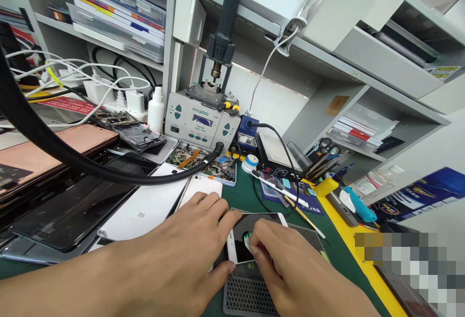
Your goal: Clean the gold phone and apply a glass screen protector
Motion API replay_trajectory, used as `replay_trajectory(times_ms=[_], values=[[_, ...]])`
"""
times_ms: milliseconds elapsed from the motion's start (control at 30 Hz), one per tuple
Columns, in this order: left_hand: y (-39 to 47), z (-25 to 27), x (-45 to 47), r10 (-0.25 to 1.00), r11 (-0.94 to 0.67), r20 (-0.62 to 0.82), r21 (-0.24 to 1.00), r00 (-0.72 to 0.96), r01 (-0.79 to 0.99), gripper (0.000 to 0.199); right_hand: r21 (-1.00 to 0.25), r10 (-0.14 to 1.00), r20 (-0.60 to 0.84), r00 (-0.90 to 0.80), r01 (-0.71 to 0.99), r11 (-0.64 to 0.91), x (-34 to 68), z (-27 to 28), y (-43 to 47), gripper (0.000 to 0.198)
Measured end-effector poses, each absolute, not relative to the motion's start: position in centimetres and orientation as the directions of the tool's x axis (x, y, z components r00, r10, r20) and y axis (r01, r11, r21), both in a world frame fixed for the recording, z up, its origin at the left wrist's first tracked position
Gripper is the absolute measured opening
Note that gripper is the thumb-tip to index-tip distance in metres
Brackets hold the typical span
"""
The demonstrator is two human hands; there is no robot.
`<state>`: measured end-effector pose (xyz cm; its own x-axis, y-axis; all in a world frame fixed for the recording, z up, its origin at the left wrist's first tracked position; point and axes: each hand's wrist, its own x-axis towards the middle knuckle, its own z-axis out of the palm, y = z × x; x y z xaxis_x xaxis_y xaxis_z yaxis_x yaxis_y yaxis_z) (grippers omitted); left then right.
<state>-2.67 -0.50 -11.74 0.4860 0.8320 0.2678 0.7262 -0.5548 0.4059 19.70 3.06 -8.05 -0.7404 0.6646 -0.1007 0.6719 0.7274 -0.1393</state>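
Note:
A smartphone [240, 247] with a white frame and black screen lies face up across a dark mat with a honeycomb pattern [247, 295]. My left hand [189, 254] grips its left end, the thumb at the near corner and the fingers at the far one. Over the screen, my right hand [279, 254] is closed in a pinch on a small green-and-white piece [247, 240], which touches or nearly touches the glass. The fingers hide most of that piece, so its kind is unclear. The right hand also covers part of the phone's right side.
Behind the hands stands a hot air station [199, 118]; its thick black hose [119, 169] arches across the left. Phones and a white Mi back cover [141, 215] lie left. A white-handled brush [279, 188], a swab [305, 215] and a small round tub [250, 163] sit right.

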Motion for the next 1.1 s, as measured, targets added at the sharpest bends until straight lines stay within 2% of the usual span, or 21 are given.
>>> replay_trajectory(times_ms=[233,500,800,1100], values=[[-0.5,-11.6,-2.6,0.83,-0.557,0.268,0.376,0.489,0.74,0.024,-0.178,0.636,-0.056,-0.77,0.634,0.752,19.3,-8.5,2.7,0.018],[-0.4,-11.5,-2.7,0.834,-0.551,0.245,0.426,0.495,0.718,0.022,-0.13,0.679,-0.103,-0.727,0.687,0.715,19.8,-8.0,3.2,0.021],[-0.3,-11.3,-2.6,0.828,-0.559,0.236,0.413,0.508,0.719,0.027,-0.106,0.724,-0.136,-0.677,0.736,0.668,20.2,-7.7,3.8,0.025],[-0.4,-11.8,-2.7,0.827,-0.561,0.263,0.393,0.496,0.728,0.026,-0.127,0.712,-0.19,-0.676,0.736,0.665,20.4,-7.5,3.8,0.021]])
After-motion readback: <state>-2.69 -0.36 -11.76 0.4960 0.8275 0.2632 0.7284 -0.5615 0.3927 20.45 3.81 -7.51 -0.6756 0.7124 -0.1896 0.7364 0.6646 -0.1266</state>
